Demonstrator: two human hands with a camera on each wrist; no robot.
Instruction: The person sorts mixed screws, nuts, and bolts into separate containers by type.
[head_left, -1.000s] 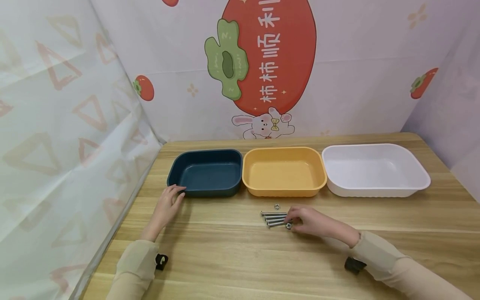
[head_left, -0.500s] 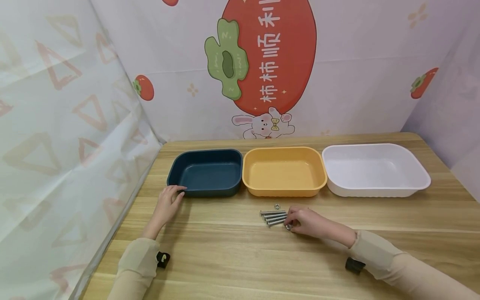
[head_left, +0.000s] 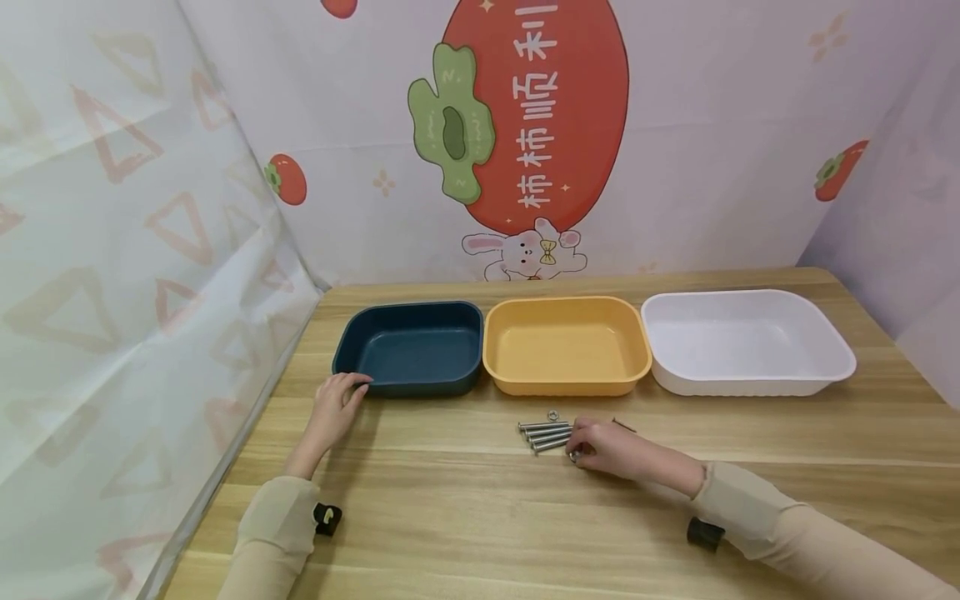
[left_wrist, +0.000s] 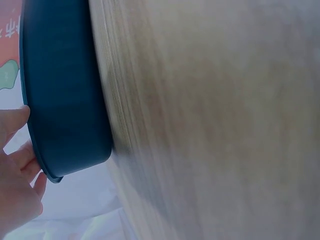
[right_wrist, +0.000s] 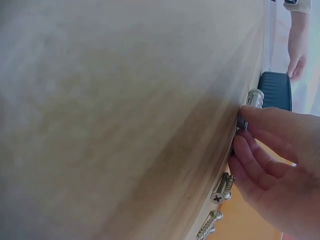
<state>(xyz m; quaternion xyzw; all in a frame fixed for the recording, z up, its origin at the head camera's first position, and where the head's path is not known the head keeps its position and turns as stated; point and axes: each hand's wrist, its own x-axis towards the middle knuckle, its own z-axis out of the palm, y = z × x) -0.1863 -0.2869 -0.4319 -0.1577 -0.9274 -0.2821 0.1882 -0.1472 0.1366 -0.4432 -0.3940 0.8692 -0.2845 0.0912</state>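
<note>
My right hand point(head_left: 611, 450) is low over the wooden table, its thumb and fingertips pinching a small metal nut point(head_left: 575, 456). Right beside those fingertips, a bundle of several silver bolts point(head_left: 546, 432) lies with heads to the left. Another nut point(head_left: 553, 415) lies just behind the bundle. Past the back of the hand shows a thin screw point(head_left: 624, 426); the right wrist view has several cross-head screws point(right_wrist: 223, 189) near the fingers. At the far left, my left hand point(head_left: 333, 408) grips the front left corner of the dark blue tray point(head_left: 427, 388), thumb and fingers at its rim.
A yellow tray point(head_left: 567, 387) stands right of the blue one, and a white tray point(head_left: 750, 387) comes after it, all in one row. Behind them hangs a printed cloth point(head_left: 697, 183); another cloth point(head_left: 150, 375) borders the table point(head_left: 465, 525) on the left.
My right hand has shifted slightly left and down, uncovering the thin screw behind it. The left hand stays at the blue tray's corner. The head view has tilted a little.
</note>
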